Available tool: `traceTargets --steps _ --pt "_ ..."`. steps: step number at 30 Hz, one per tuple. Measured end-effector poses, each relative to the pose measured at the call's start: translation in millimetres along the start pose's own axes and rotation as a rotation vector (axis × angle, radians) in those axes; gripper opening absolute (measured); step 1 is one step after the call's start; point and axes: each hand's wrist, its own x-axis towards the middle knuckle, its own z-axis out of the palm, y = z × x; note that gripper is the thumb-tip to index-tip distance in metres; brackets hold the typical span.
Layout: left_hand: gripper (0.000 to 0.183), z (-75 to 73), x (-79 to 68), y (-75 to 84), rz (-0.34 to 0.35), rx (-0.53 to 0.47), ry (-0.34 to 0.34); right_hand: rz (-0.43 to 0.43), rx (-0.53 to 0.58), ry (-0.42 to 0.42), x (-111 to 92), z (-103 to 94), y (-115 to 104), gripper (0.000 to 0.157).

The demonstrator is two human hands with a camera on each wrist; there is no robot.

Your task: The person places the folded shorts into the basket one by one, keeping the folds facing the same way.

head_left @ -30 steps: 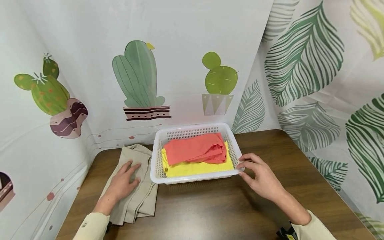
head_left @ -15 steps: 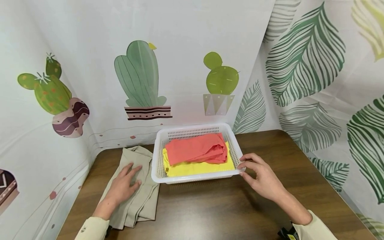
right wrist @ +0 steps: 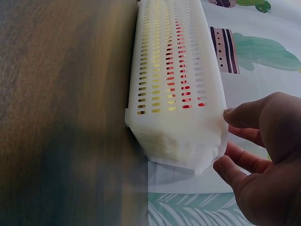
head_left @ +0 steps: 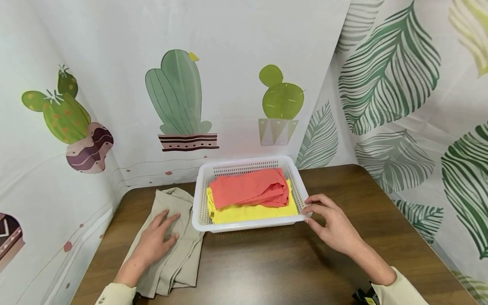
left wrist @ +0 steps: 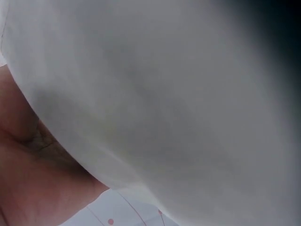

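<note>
In the head view, my left hand [head_left: 152, 243] lies with spread fingers on a folded greyish-beige cloth [head_left: 187, 254] at the left of the table. The cloth has several long creases and its far end tucks close beside a white plastic basket [head_left: 251, 225]. My right hand [head_left: 333, 224] pinches the basket's near right corner, thumb at the front and fingers over the rim, as the right wrist view also shows. Inside the basket, a folded red cloth [head_left: 248, 188] lies on a folded yellow cloth [head_left: 251, 214]. A pale sleeve [left wrist: 155, 103] covers most of the left wrist view.
The brown wooden table [head_left: 259, 262] has a rounded far right corner. A white curtain [head_left: 236, 76] printed with cacti hangs right behind the basket, and a leaf-printed curtain [head_left: 396, 169] runs along the right side.
The beige cloth has slid a little toward me under my left hand, which has drawn back slightly with it. My right hand stays at the basket's corner.
</note>
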Motion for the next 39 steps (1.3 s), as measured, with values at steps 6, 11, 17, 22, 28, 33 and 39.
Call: traceTargets --steps 6,11,17,22,28,33,39 --pt "0.062 -1.1 -4.0 3.3 0.017 -0.002 0.011 0.004 -0.001 0.000 -0.5 0.2 0.9 0.027" --pt "0.062 -1.9 -9.2 5.8 0.030 -0.008 0.028 0.009 0.007 0.001 -1.2 1.1 2.1 0.028" --pt "0.062 1.8 -16.5 5.2 0.055 -0.010 0.073 0.011 0.014 0.002 -2.1 2.2 2.5 0.028" --pt "0.063 9.3 -21.9 0.4 0.091 -0.002 0.132 0.008 0.016 0.005 -2.4 2.8 2.7 0.028" --pt "0.064 9.4 -26.8 2.3 0.099 0.009 0.137 0.001 0.018 0.011 -2.3 2.8 2.6 0.028" --pt "0.064 3.2 -30.9 11.0 0.078 -0.005 0.112 0.002 0.020 0.010 -2.0 2.5 2.8 0.028" --pt "0.064 1.1 -35.8 15.5 0.079 0.011 0.112 0.003 0.021 0.010 -2.1 2.3 3.3 0.027"
